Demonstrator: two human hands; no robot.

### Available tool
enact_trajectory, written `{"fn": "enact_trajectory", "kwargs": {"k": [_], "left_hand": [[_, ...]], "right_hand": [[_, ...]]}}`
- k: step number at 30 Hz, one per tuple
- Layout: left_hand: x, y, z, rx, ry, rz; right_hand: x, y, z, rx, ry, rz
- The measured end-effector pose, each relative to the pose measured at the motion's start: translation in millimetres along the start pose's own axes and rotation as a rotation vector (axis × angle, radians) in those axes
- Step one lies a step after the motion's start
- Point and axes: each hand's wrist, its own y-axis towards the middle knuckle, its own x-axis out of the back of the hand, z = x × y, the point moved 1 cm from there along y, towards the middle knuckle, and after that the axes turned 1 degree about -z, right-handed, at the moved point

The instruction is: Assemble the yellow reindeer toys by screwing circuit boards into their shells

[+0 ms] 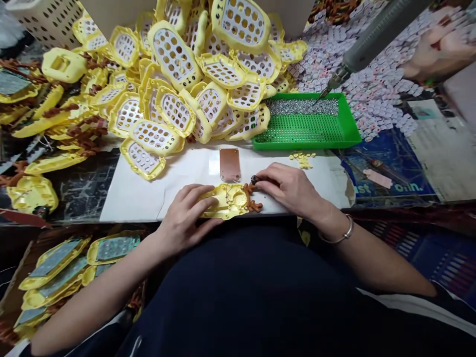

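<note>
My left hand (188,212) holds the left end of a yellow plastic shell half (226,212), which lies hollow side up at the near edge of the white work surface (178,183). Brown antler-shaped pieces (253,204) stick out at the shell's right end. Just above them, my right hand (292,187) pinches a small round black part (254,179) between thumb and fingertips. A brown circuit board (230,164) lies flat beyond the shell, with thin wires running down from it into the shell.
Yellow shells with white perforated faces (174,54) are heaped behind. A green tray (308,144) holds small screws, under a hanging electric screwdriver (357,54). Small yellow pieces (303,159) lie right. White button pieces (379,74) spread beside another person's hand (442,49). Filled shells (59,272) sit lower left.
</note>
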Motion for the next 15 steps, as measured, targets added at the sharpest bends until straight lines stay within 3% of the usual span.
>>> {"fn": "enact_trajectory", "kwargs": {"k": [3,6,11,15], "left_hand": [[-10,4,0,-0.006,-0.016,-0.028],[-18,10,0,-0.002,-0.031,-0.058],[-23,12,0,0.015,-0.051,-0.064],[-24,10,2,0.011,-0.067,-0.084]], "right_hand": [[4,5,3,-0.149,0.332,-0.027],[4,6,8,-0.185,0.561,0.123],[3,7,14,0.103,0.186,0.152],[5,11,20,0.263,-0.130,0.275]]}}
